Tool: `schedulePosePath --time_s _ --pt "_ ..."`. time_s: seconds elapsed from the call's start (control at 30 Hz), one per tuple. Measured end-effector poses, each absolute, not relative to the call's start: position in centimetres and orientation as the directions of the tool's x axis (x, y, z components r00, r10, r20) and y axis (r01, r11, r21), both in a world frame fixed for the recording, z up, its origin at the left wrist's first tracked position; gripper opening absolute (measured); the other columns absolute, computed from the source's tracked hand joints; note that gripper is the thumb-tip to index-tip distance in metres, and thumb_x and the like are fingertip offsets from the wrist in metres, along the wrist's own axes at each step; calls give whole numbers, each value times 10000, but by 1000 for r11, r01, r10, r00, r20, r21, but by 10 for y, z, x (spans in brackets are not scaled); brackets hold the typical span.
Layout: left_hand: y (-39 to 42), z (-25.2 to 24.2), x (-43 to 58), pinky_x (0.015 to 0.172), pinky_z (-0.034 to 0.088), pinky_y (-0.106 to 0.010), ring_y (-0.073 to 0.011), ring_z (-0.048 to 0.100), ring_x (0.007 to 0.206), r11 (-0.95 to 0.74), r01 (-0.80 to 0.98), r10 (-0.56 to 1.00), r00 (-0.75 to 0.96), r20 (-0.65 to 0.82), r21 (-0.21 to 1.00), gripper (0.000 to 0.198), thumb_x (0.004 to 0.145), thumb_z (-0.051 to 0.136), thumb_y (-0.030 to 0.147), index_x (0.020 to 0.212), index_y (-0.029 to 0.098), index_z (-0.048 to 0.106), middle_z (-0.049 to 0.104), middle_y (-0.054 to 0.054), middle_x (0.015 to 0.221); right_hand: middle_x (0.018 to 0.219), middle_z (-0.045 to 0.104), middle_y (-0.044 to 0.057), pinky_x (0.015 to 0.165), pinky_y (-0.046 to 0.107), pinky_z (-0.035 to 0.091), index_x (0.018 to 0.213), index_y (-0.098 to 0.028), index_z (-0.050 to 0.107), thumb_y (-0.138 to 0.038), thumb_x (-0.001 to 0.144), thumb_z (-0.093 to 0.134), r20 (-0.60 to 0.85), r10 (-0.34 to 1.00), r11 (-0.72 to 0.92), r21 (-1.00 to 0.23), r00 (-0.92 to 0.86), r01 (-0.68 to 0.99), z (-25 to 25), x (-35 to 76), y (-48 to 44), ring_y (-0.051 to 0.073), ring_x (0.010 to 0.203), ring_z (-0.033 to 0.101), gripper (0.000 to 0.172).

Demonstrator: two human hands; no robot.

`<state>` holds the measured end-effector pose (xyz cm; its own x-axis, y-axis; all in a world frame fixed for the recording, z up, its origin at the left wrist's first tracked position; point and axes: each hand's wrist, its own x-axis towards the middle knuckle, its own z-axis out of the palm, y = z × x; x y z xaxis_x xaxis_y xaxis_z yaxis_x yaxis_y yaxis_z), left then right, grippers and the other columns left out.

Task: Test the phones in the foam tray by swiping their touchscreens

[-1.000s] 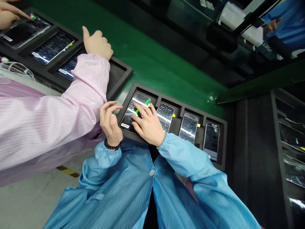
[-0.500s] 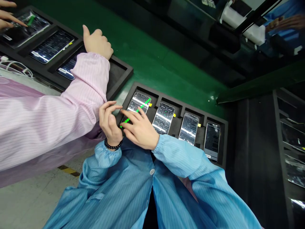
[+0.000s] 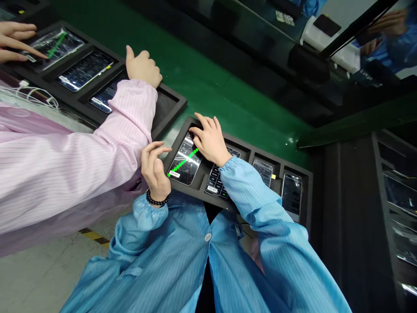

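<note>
The smartphone [image 3: 184, 160] under your right hand [image 3: 211, 141] lies face up in the end slot of the black foam tray [image 3: 247, 150]. It is glossy, with a green diagonal stripe across its screen and a white label at its lower corner. Your right fingertips [image 3: 197, 130] rest on its far edge; your left hand [image 3: 154, 169] sits just beside it, apart.
</note>
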<state>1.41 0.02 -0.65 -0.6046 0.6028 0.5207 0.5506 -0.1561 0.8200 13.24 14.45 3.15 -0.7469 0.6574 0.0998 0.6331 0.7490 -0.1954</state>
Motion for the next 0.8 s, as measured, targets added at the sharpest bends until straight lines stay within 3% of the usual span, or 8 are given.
schedulePosePath --time_s 0.13,0.33,0.57,0.8 --pt "-1 -6 14 1059 447 -384 -208 582 1136 -138 550 611 -607 508 824 466 1019 274 289 973 108 701 634 -146 1142 1603 398 131 1253 586 196 1199 -184 717 -196 970 449 70 653 752 -181 -754 634 35 136 136 304 1421 416 352" --pt "-1 -8 13 1085 448 -405 -212 584 1166 -111 554 621 -609 493 825 438 1020 280 358 990 214 693 632 -79 1162 1596 410 127 1245 609 217 1172 -183 728 -194 961 472 76 625 774 -188 -777 604 37 151 114 314 1406 429 332" --pt "-2 -5 13 1090 428 -382 -205 565 1169 -142 555 633 -586 506 820 464 1031 266 290 1004 100 689 620 -149 1167 1594 416 132 1235 613 237 1181 -190 726 -208 957 499 71 576 808 -198 -814 555 36 167 82 317 1383 447 320" --pt "-3 -6 13 1082 426 -377 -200 567 1159 -143 557 634 -583 508 818 463 1027 268 271 997 92 693 623 -152 1161 1568 449 157 1214 612 297 1183 -173 709 -191 931 540 71 527 835 -229 -847 500 43 189 36 305 1349 482 305"
